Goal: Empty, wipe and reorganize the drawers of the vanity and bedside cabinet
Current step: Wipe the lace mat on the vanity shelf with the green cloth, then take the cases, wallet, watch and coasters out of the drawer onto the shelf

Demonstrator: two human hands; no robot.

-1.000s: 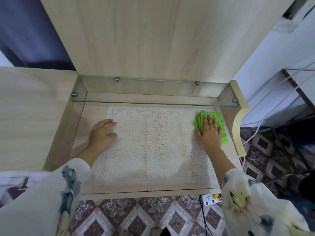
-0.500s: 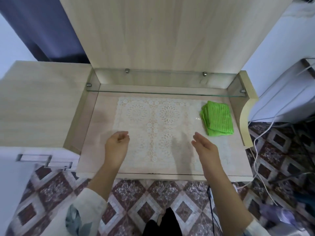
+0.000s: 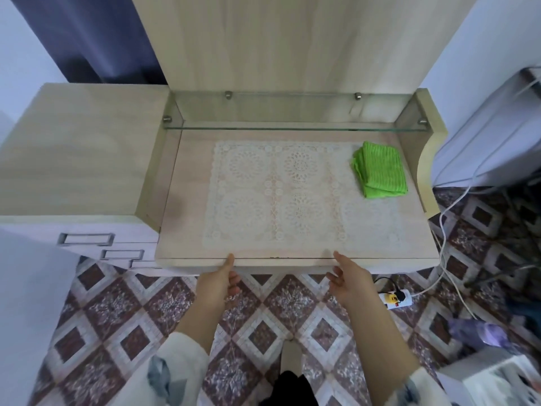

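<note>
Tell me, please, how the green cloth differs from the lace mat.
The green cloth is bright and folded into a thick pad; the lace mat is cream and spread flat. The green cloth is small, near the right rear corner; the lace mat covers most of the middle. Both lie on the vanity top.

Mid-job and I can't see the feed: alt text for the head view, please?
The left hand and right hand sit at the front edge of the vanity top, thumbs on it, holding nothing. A folded green cloth lies at the right rear of the top; a white lace mat covers its middle.
</note>
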